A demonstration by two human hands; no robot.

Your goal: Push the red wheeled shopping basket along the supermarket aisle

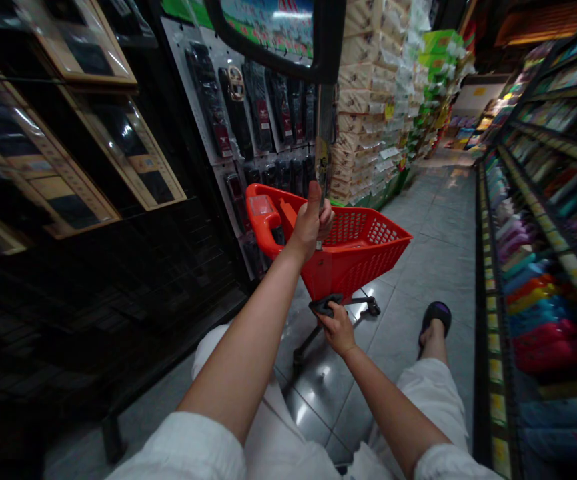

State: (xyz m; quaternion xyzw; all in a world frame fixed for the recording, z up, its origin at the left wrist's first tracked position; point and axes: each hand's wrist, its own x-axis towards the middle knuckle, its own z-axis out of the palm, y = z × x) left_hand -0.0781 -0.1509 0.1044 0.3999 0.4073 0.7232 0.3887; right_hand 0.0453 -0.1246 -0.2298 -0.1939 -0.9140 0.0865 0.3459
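Note:
My left hand (312,220), thumb up, is closed around an upright greyish post (324,127). A black-rimmed frame (321,47) tops this post, partly cut off by the upper edge of view. Right below, my right hand (339,327) pinches a dark grey cloth (327,305) by the underside of a red plastic shopping cart (363,263). Whether the cloth touches the cart or the post's lower part, I cannot tell. The cart's basket has perforated walls, and its handle (263,227) points left. Dark legs and a caster (373,307) show beneath it.
Packaged belts (261,107) hang on a rack behind the cart. Boxed goods (108,147) are mounted on the dark left wall. Stacked cartons (363,100) line the back. Shelves of folded colourful textiles (543,293) run along the right. A tiled aisle (438,207) leads away; my black shoe (435,319) rests there.

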